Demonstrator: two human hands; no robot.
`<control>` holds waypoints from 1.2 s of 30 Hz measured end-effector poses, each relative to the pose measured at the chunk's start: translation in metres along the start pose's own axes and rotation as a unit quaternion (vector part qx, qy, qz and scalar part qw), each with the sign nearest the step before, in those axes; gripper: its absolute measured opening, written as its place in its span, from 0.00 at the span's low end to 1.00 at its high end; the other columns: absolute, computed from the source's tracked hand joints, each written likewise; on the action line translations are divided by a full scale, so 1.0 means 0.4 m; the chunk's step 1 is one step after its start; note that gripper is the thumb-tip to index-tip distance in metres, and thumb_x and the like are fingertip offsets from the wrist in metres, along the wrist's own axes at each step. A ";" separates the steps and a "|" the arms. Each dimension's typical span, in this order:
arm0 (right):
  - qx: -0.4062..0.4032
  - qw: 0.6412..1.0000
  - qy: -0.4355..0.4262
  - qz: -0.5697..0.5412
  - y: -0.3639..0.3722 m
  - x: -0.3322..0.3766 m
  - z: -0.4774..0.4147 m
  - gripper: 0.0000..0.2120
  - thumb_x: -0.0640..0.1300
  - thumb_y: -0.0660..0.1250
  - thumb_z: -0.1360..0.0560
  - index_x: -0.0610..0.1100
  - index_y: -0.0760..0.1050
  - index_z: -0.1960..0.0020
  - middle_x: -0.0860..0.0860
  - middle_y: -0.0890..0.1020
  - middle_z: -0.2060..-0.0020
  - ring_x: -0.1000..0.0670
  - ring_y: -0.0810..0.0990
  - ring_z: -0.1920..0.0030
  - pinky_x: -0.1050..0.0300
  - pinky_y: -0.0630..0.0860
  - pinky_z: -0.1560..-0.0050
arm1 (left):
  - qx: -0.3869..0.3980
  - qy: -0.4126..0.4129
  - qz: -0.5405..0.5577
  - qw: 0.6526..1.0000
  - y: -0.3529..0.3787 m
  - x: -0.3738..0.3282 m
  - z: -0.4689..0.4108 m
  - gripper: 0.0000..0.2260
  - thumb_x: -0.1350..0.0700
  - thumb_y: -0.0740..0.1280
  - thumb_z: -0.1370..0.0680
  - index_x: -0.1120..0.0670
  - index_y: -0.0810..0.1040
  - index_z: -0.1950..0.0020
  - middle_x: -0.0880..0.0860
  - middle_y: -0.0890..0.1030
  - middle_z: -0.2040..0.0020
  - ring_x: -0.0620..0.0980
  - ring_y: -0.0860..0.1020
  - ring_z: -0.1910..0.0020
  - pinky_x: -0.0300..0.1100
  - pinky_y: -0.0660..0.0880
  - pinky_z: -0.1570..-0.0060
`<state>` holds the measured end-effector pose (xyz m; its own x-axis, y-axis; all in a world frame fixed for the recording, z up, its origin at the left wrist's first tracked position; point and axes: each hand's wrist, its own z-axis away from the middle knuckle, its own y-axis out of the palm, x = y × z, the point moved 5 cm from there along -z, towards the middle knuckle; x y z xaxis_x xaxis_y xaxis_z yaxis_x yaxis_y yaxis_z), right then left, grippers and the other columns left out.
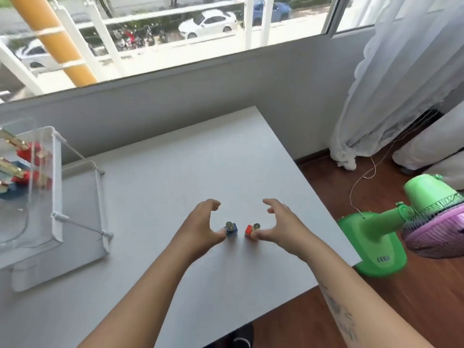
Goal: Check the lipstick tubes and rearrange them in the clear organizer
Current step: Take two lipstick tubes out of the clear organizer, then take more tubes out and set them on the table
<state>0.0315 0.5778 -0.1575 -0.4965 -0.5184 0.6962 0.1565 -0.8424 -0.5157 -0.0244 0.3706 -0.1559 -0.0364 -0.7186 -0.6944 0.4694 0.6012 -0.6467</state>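
Note:
Two lipstick tubes stand upright close together near the middle of the white table [175, 172]. The blue tube [232, 230] is on the left and the red tube [250, 231] on the right, both with gold tops. My left hand [200, 222] has its thumb tip against the blue tube, its fingers arched above and apart from it. My right hand [278, 224] mirrors it, thumb tip at the red tube, fingers spread and curved. Neither hand closes round a tube. The clear organizer [42, 177] stands at the far left with several red and blue tubes lying inside.
The organizer rests on a white framed stand [82, 212] at the table's left. A green and purple fan [391, 232] stands on the wooden floor just off the table's right edge. White curtains [391, 84] hang at the right. A window wall runs behind the table.

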 end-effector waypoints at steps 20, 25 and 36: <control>-0.026 0.932 -0.358 0.042 0.127 0.619 0.086 0.24 0.47 0.71 0.26 0.50 0.70 0.32 0.52 0.75 0.37 0.55 0.73 0.39 0.57 0.71 0.37 | -0.333 0.026 -0.009 0.943 -0.497 0.043 0.301 0.21 0.52 0.74 0.28 0.49 0.75 0.36 0.46 0.78 0.43 0.44 0.77 0.46 0.41 0.76 0.46; 0.038 0.910 -0.409 0.060 0.326 0.756 0.130 0.22 0.45 0.71 0.26 0.49 0.72 0.34 0.53 0.76 0.39 0.54 0.75 0.42 0.56 0.74 0.40 | -0.397 -0.025 0.007 0.917 -0.607 0.180 0.452 0.19 0.53 0.75 0.29 0.47 0.77 0.39 0.47 0.80 0.45 0.44 0.78 0.49 0.40 0.76 0.48; 0.078 0.894 -0.427 0.114 0.683 0.946 0.156 0.19 0.42 0.71 0.27 0.46 0.74 0.37 0.50 0.78 0.44 0.52 0.77 0.51 0.64 0.71 0.51 | -0.428 -0.112 -0.028 0.897 -0.802 0.462 0.574 0.19 0.53 0.72 0.28 0.50 0.75 0.37 0.45 0.76 0.42 0.50 0.70 0.39 0.37 0.64 0.47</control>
<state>-0.0602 0.1425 -0.0037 0.3861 -0.5455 0.7438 0.3202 -0.6769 -0.6627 0.0211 -0.0353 -0.0044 0.1834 -0.7501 -0.6354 -0.3797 0.5422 -0.7496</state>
